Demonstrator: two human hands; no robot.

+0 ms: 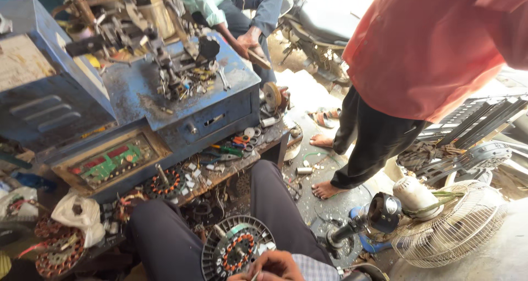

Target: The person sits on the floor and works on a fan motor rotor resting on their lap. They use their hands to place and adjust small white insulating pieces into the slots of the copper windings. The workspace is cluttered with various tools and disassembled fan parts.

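A round grey fan motor housing (235, 252) with a copper-wound stator lies on my lap, between my knees in dark trousers. My right hand (275, 266), in a checked sleeve, sits at the bottom edge just right of the housing, its fingers pinched on a thin pale strand (256, 275). Only a sliver of my left hand (240, 277) shows at the frame's bottom edge beside it, and its grip is hidden.
A blue metal machine (181, 102) and a low cluttered bench (220, 162) with tools and wound stators (164, 183) stand ahead. A barefoot person in a red shirt (429, 44) stands right; another person (236, 11) sits behind. A wire fan guard (456, 226) and a motor (382, 212) lie right.
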